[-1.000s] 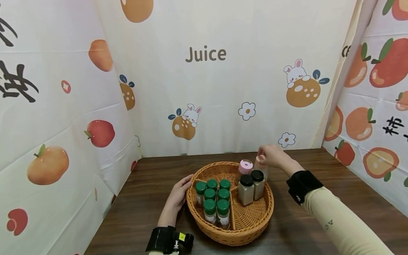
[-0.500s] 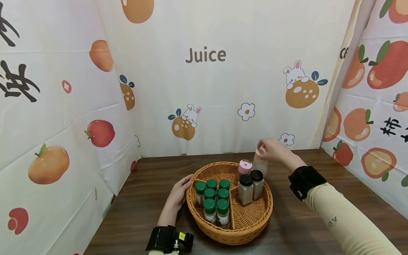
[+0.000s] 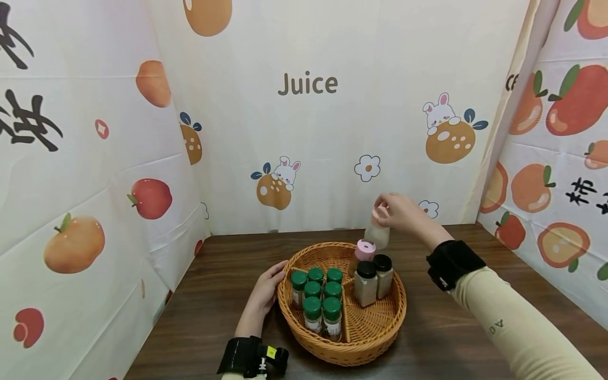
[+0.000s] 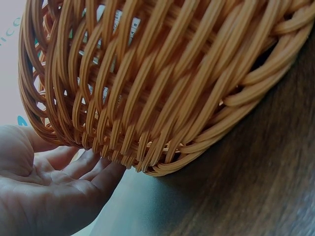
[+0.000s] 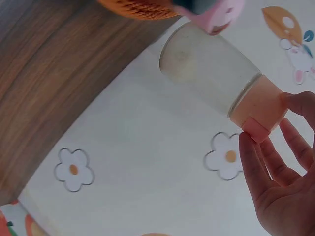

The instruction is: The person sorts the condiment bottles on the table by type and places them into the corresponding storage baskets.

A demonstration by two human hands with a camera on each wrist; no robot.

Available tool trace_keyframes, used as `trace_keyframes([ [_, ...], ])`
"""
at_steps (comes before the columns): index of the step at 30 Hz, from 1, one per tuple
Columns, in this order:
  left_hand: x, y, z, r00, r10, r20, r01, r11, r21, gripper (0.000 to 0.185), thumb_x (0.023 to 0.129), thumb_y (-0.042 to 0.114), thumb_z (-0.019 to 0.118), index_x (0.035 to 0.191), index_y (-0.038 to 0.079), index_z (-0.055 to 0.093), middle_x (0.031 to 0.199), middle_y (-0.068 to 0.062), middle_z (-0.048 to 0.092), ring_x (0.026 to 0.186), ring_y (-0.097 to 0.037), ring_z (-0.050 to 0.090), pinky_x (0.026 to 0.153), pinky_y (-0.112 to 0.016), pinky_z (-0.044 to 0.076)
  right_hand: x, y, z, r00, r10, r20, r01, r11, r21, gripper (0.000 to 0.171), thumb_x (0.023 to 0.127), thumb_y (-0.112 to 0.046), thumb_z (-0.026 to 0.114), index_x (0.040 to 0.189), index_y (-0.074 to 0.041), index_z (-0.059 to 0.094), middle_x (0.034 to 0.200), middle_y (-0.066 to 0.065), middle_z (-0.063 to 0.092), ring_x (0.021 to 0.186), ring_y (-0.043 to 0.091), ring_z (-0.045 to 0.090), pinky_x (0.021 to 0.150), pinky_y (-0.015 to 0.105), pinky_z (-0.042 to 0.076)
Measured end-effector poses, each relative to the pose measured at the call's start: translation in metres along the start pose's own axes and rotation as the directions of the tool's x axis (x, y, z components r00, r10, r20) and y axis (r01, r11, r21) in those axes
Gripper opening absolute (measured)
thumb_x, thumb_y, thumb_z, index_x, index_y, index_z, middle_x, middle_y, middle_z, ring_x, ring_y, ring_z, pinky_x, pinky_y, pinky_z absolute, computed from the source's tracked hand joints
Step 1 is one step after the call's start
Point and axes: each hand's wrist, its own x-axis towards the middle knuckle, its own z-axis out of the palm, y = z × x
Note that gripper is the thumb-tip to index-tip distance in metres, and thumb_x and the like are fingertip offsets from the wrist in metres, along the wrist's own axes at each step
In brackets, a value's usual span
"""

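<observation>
Head view, right hand: right hand (image 3: pixel 401 214) is raised above the far right edge of the wicker basket (image 3: pixel 375 338), its fingers curled round the peach-coloured cap of a clear jar (image 3: pixel 378 230); the jar hangs tilted in the air, clear of the basket, just above a pink-lidded jar (image 3: pixel 364 250).
Head view, left hand: left hand (image 3: pixel 263 295) lies against the basket's left wall, fingers straight and close together, holding nothing.
Head view, basket contents: seven green-capped bottles (image 3: pixel 323 295) stand upright in the left compartment; two black-capped jars (image 3: pixel 372 277) of pale powder stand side by side in the right one, with the pink-lidded jar just behind them.
Head view, setting: basket sits on a dark wooden table (image 3: pixel 475 327) ringed by a fruit-printed cloth backdrop (image 3: pixel 309 84).
Left wrist view: palm and relaxed fingers (image 4: pixel 74 169) touch the lower outer weave of the basket (image 4: pixel 162 88); bottle labels show faintly through the gaps.
Right wrist view: fingertips (image 5: pixel 261 147) pinch the flip cap of the clear jar (image 5: pixel 206 69), which is tilted with its base towards the table (image 5: pixel 54 78); it looks pale and cloudy inside, but whether it holds anything I cannot tell. A blurred pink lid (image 5: pixel 221 12) shows at the top edge.
</observation>
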Motion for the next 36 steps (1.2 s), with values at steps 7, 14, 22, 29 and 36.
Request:
trace_keyframes([
  [7,0.0,0.0,0.0,1.0,-0.002,-0.006,0.002,1.0,-0.006,0.042,0.106,0.006,0.042,0.146,-0.002,0.046,0.151,-0.026,0.044,0.119,-0.017,0.059,0.087,-0.019,0.053,0.006,-0.027,-0.006,0.998,-0.043,-0.041,0.043,0.999,0.019,0.031,0.089,-0.018,0.071,0.116,-0.005,0.064,0.113,0.016,0.064,0.098,0.03,0.06,0.083,0.044,0.054],
  [14,0.001,-0.001,0.001,1.0,0.0,-0.01,0.0,1.0,-0.003,0.042,0.106,0.007,0.042,0.146,-0.003,0.046,0.151,-0.027,0.044,0.122,-0.019,0.058,0.086,-0.018,0.053,0.009,-0.049,-0.005,0.99,-0.116,-0.077,0.119,0.992,0.032,0.032,0.087,-0.017,0.073,0.115,-0.006,0.064,0.109,0.013,0.064,0.091,0.026,0.059,0.076,0.038,0.054],
  [22,0.0,0.001,0.0,1.0,0.002,0.009,-0.002,1.0,-0.01,0.043,0.106,0.008,0.041,0.148,-0.003,0.043,0.152,-0.027,0.041,0.125,-0.021,0.057,0.087,-0.018,0.053,0.002,-0.071,0.004,0.978,-0.206,-0.026,0.207,0.977,0.054,0.03,0.083,-0.012,0.076,0.111,-0.008,0.066,0.102,0.007,0.065,0.089,0.023,0.06,0.075,0.034,0.051],
  [29,0.0,0.002,0.0,1.0,0.009,0.022,-0.009,1.0,-0.017,0.044,0.107,0.008,0.04,0.149,-0.003,0.042,0.152,-0.028,0.041,0.106,-0.004,0.061,0.083,-0.015,0.053,-0.003,-0.074,0.021,0.972,-0.227,0.059,0.221,0.971,0.087,0.026,0.081,-0.011,0.075,0.106,-0.013,0.068,0.096,0.004,0.062,0.085,0.019,0.055,0.07,0.029,0.048],
  [36,0.0,0.001,0.0,1.0,0.006,0.009,-0.005,1.0,-0.016,0.043,0.106,0.007,0.042,0.148,-0.003,0.044,0.151,-0.028,0.043,0.111,-0.01,0.061,0.082,-0.016,0.053,-0.006,-0.072,0.035,0.962,-0.241,0.131,0.234,0.97,0.066,0.025,0.082,-0.01,0.076,0.106,-0.013,0.07,0.092,0.003,0.061,0.077,0.015,0.053,0.066,0.028,0.046],
])
